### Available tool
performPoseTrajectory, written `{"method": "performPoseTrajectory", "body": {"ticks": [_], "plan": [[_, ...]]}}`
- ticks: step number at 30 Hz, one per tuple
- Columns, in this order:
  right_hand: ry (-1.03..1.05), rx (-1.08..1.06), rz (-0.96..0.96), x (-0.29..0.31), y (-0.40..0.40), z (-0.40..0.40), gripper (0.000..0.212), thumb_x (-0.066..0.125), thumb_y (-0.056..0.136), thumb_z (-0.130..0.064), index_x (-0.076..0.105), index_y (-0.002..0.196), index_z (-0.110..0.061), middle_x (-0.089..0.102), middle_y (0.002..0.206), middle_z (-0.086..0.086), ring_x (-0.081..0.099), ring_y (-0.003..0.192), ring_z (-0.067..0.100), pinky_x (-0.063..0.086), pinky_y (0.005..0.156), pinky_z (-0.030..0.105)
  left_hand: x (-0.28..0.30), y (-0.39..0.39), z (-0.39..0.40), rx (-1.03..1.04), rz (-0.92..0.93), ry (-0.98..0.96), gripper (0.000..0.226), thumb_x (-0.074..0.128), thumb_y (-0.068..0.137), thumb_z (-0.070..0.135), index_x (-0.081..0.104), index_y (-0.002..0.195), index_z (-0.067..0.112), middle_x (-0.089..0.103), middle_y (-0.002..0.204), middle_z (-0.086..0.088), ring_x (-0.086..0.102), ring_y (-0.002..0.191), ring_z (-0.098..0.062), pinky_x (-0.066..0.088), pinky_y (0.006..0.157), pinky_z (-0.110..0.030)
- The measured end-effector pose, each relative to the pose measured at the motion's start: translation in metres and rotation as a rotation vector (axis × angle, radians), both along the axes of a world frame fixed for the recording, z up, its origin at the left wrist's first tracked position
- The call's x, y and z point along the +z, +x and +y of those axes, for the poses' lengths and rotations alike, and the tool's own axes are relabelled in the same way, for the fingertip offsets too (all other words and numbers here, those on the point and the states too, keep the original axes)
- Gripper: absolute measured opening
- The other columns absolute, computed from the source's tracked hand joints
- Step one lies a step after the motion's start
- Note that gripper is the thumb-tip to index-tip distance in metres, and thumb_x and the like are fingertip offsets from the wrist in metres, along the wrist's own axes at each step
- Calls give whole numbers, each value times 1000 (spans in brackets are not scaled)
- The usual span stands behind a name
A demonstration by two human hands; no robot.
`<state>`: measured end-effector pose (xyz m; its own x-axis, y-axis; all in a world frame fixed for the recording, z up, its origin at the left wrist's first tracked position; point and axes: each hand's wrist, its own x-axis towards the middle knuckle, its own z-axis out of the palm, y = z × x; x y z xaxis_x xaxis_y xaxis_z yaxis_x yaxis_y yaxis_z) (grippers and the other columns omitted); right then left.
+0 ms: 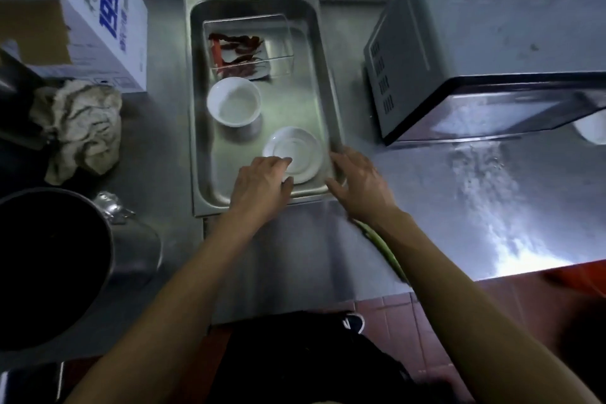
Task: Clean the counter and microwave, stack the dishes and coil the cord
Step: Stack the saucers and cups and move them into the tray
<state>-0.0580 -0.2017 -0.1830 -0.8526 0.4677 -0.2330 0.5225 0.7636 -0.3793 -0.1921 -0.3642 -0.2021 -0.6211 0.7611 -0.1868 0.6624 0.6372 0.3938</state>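
Observation:
A steel tray (324, 75) lies on the steel counter (442, 193). Inside it are a white bowl (233, 105), a white saucer (300, 154) near the front right corner, and a clear box with dried red chillies (241, 52) at the back. My left hand (262, 185) holds the saucer's near left rim, fingers on top and thumb at its edge. My right hand (359, 182) rests with fairly straight fingers against the tray's front right corner. The grey microwave (485, 49) stands at the right. A crumpled cloth (77, 128) lies at the left.
A white cardboard box with blue print (108, 33) stands at the back left. A large dark pot (49, 266) and a steel vessel (131, 239) sit at the front left. A greenish strip (387, 252) shows under my right forearm. Another white dish (592, 128) peeks from under the microwave's front.

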Motion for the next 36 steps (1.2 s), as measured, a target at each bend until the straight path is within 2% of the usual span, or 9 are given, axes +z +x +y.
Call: {"method": "performPoseTrajectory", "body": {"ticks": [4, 8, 14, 22, 25, 27, 29, 31, 36], "plan": [[4, -36, -29, 13, 51, 19, 58, 55, 98, -40, 38, 150, -21, 31, 160, 8, 30, 145, 27, 30, 114, 42, 12, 35, 31, -92, 73, -47, 37, 57, 90, 31, 63, 125, 20, 67, 118, -9, 59, 107, -36, 49, 83, -46], [-10, -105, -10, 22, 121, 40, 56, 55, 98, -39, 39, 149, -21, 35, 157, 8, 34, 141, 30, 34, 112, 43, 26, 92, 61, -179, 139, -55, 28, 55, 91, 34, 65, 112, 18, 67, 108, -8, 59, 101, -34, 48, 79, -43], [18, -263, 22, 25, 240, 76, 59, 52, 98, -42, 35, 151, -23, 28, 161, 5, 33, 144, 27, 37, 111, 45, 42, 189, 115, -315, 119, -22, 41, 58, 92, 37, 60, 130, 20, 64, 126, -4, 55, 117, -28, 47, 94, -44], [30, -548, 36, 34, 404, 110, 58, 54, 97, -42, 38, 150, -23, 30, 161, 5, 33, 144, 28, 38, 111, 48, 55, 327, 197, -576, 150, 32, 41, 60, 92, 37, 60, 130, 21, 64, 122, -3, 57, 113, -27, 49, 91, -40], [53, -659, 60, 37, 458, 113, 54, 50, 93, -41, 43, 144, -25, 40, 154, 3, 40, 138, 28, 47, 101, 50, 57, 373, 222, -673, 158, 29, 39, 57, 94, 39, 59, 130, 23, 63, 123, -1, 56, 115, -25, 46, 91, -37], [65, -711, 77, 38, 487, 115, 52, 44, 86, -44, 49, 134, -26, 50, 139, 0, 50, 126, 29, 53, 89, 49, 57, 398, 239, -729, 146, 33, 39, 56, 94, 39, 59, 130, 23, 63, 123, -2, 55, 115, -26, 45, 92, -36], [56, -769, 54, 34, 511, 118, 43, 49, 86, -43, 55, 123, -23, 53, 128, 1, 53, 120, 31, 54, 84, 47, 56, 419, 254, -773, 129, 27, 40, 55, 95, 40, 58, 131, 22, 63, 125, -3, 55, 116, -27, 46, 94, -37], [60, -815, 35, 30, 529, 123, 38, 54, 90, -43, 58, 122, -22, 53, 129, 1, 54, 119, 31, 53, 87, 47, 54, 437, 267, -811, 132, 14, 40, 53, 96, 41, 57, 131, 23, 62, 127, -1, 55, 116, -26, 46, 95, -38], [45, -894, 33, 27, 552, 137, 42, 58, 94, -37, 56, 132, -19, 52, 138, 3, 49, 126, 30, 49, 95, 49, 42, 464, 303, -868, 111, 1, 37, 54, 95, 41, 59, 128, 25, 63, 125, 0, 54, 116, -25, 46, 95, -37]]}}
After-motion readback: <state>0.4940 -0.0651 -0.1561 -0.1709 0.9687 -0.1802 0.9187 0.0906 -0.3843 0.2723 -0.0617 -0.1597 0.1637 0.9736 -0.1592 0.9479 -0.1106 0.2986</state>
